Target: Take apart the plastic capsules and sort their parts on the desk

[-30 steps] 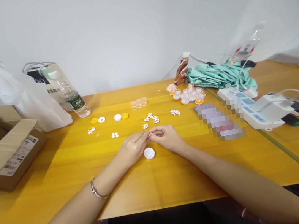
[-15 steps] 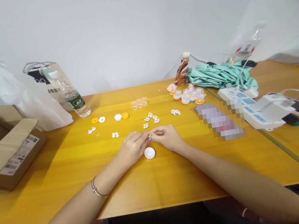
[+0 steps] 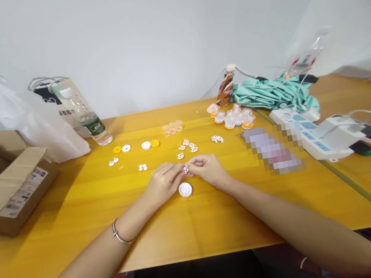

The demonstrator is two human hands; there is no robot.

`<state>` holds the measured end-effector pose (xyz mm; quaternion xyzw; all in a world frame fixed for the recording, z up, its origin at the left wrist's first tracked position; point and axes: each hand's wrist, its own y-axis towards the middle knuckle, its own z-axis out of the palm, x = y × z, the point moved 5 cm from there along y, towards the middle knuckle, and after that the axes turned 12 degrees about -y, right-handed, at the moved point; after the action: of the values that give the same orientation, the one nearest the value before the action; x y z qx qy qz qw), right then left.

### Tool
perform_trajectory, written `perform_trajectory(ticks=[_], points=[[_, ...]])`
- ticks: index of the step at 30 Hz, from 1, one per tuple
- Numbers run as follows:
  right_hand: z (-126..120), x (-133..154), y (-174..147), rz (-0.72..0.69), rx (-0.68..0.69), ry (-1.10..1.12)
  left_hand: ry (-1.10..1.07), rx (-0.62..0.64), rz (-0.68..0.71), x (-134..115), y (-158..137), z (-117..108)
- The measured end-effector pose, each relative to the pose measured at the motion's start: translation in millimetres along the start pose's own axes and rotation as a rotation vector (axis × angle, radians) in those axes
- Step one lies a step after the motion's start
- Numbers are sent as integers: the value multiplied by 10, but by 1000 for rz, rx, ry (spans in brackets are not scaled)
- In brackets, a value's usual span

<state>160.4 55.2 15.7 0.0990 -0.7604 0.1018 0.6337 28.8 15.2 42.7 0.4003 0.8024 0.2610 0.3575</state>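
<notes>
One small white patterned piece [image 3: 185,168] pinched between left hand [image 3: 166,180] and right hand [image 3: 209,171] fingertips, just beyond the white dish [image 3: 185,190], not in it. Clear-domed units [image 3: 238,117] clustered far right look assembled; still loose: patterned pieces [image 3: 193,149] just beyond the hands, clear cups [image 3: 172,128] farther, yellow discs [image 3: 154,143] far left. Can't tell if the dish holds anything. Cardboard box [image 3: 34,199] at left: flaps open, contents unclear. Water bottle [image 3: 94,126] far left: part-full, clear liquid.
</notes>
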Motion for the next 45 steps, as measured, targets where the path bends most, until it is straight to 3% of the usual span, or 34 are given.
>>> perform_trajectory(ticks=[4,10,14,24,37,45], points=[[-5,15,3,-34,0,-24,-90,18,-116,66,5,-12],[-22,25,4,-95,-23,-58,-420,-55,-588,333,-76,17],[-14,25,9,-127,-20,-67,-573,-59,-724,393,-102,87],[-20,27,7,-137,31,-108,-588,-65,-705,371,-118,110],[-21,26,-13,-253,56,-229,-528,-46,-557,298,-78,87],[-17,11,37,-105,98,18,-756,-70,-712,398,-87,95]])
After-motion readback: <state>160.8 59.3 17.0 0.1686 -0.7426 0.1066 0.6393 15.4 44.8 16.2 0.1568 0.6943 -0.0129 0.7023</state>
